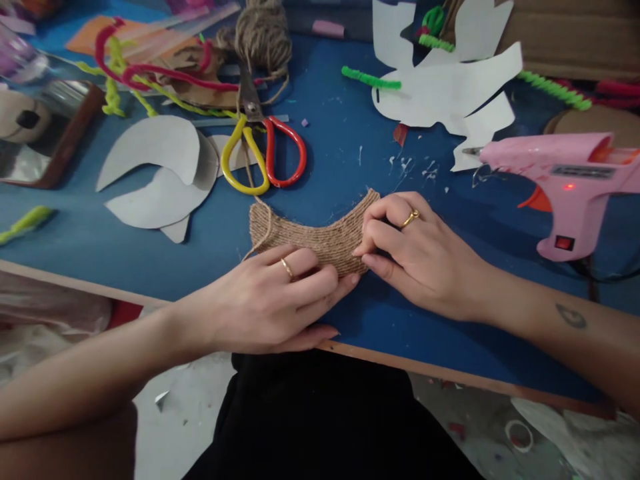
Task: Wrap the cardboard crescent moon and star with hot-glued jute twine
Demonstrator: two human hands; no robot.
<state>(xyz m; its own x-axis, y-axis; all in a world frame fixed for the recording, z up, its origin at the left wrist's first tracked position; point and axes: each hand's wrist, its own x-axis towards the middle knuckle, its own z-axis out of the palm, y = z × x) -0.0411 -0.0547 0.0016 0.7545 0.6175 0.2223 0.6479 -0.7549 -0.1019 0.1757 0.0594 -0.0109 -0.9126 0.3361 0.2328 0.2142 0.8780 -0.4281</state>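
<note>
A crescent-shaped piece covered in rows of jute twine (320,241) lies on the blue table near its front edge. My left hand (285,300) rests along the lower edge of the crescent, fingers bent and pressing on it. At the crescent's right end, my right hand (405,247) has thumb and index finger pinched together against the twine. Whatever thin bit sits between those fingertips is too small to make out. A loose strand of twine (265,233) crosses the crescent's left end and runs up toward the scissors (260,143).
The pink glue gun (565,173), its red light lit, stands at the right. White bird-shaped cutouts (435,93) lie at the back. Curved white paper pieces (155,147) are at the left. Behind the scissors sit a twine ball (263,40) and pipe cleaners (145,73).
</note>
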